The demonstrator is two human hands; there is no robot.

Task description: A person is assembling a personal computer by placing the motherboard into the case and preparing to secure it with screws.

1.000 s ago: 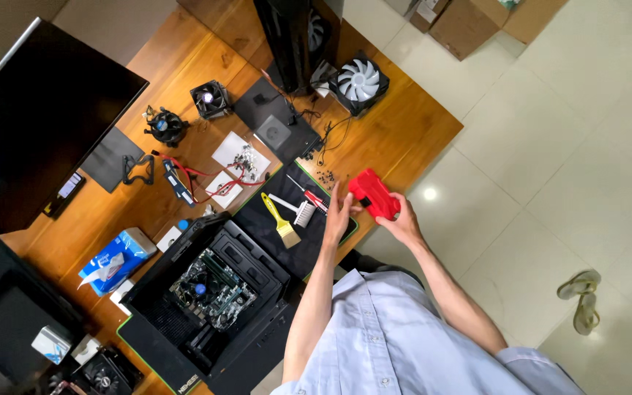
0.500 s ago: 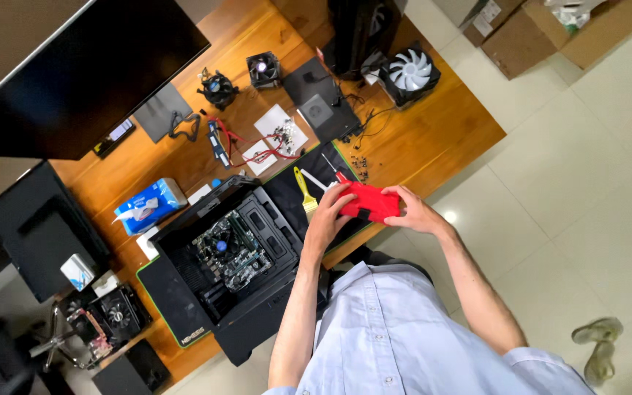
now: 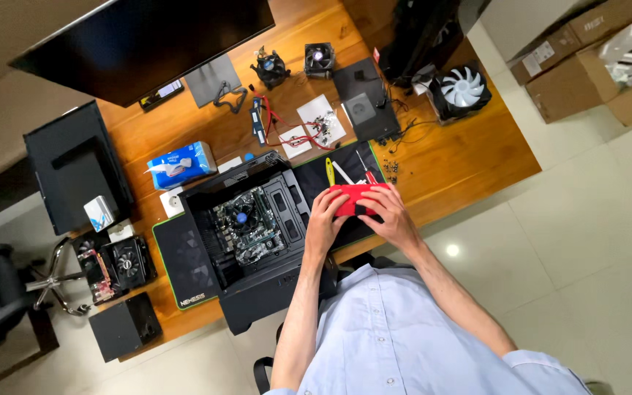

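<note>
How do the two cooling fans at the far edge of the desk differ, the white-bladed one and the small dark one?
The white-bladed fan is larger and lies flat near the right end of the desk; the small dark fan sits further left, near the monitor. The first has pale blades, the second a dark frame with a lighter hub. Both are untouched; both hands hold a red case.
</note>
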